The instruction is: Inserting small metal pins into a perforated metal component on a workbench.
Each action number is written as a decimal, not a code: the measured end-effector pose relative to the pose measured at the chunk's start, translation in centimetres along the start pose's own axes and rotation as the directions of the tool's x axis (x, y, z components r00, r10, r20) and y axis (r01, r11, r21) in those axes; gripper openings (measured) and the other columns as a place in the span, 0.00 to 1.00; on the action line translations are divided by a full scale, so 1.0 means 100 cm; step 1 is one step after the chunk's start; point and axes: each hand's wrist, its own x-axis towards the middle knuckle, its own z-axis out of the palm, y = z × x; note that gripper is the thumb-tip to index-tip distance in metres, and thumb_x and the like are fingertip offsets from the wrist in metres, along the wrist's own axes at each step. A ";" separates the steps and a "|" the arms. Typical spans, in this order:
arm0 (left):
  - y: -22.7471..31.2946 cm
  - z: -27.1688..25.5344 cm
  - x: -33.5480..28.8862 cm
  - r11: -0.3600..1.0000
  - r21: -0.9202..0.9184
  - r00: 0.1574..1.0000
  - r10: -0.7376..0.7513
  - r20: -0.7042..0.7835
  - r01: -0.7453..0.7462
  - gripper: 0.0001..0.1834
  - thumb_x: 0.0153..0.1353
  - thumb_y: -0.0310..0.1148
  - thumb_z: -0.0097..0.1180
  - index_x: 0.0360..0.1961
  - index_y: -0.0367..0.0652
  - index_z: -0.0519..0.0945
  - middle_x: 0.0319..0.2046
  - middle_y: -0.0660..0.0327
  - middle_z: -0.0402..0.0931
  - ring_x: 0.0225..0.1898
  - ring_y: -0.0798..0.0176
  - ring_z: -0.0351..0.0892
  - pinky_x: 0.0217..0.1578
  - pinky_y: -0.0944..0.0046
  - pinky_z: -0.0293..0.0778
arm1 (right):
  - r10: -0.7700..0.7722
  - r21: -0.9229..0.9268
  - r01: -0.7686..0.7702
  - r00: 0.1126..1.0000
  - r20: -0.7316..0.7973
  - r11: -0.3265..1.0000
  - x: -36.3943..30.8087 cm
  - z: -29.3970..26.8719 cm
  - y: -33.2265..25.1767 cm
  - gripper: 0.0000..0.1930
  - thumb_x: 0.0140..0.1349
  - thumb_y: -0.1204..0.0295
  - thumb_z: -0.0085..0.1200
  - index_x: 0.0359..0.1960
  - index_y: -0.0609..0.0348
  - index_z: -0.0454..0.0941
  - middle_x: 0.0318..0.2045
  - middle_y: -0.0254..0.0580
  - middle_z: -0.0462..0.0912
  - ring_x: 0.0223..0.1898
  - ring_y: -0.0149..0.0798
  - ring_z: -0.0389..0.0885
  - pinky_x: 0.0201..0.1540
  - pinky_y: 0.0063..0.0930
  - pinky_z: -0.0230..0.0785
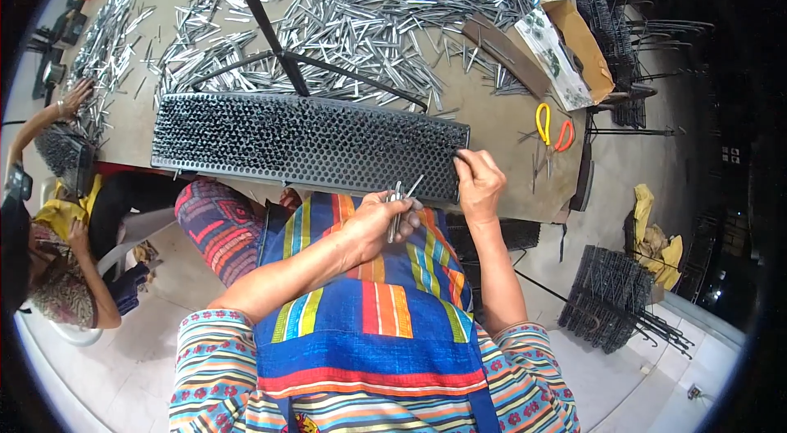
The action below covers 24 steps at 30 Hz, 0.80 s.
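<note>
A long black perforated rack [361, 156] lies across the near edge of the table, above my lap. Small dark pieces crowd the holes on its left and middle; toward the right end the bare holes show. My left hand [379, 222] is closed around several thin metal strips [398, 216], just below the rack's near edge. At the rack's right end my right hand [482, 185] makes a pinch, its fingertips against the edge. Whatever those fingertips hold, if anything, is too small to make out.
Loose metal strips [352, 15] cover much of the table [500, 134]. A black bar frame [288, 72] rises behind the rack. Scissors with yellow and red handles [551, 134] and an open carton [582, 48] lie right. A co-worker's hand [76, 97] touches strips at far left. Black racks [602, 298] stand lower right.
</note>
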 end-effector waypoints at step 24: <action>0.010 0.006 -0.007 0.995 0.084 0.968 0.074 -0.241 -0.056 0.11 0.62 0.19 0.45 0.44 0.40 0.73 0.32 0.57 0.82 0.27 0.67 0.82 0.24 0.69 0.77 | 0.149 0.363 -0.092 0.980 -0.131 0.927 0.010 0.050 -0.029 0.05 0.53 0.83 0.62 0.28 0.64 0.78 0.22 0.33 0.77 0.21 0.24 0.70 0.24 0.19 0.63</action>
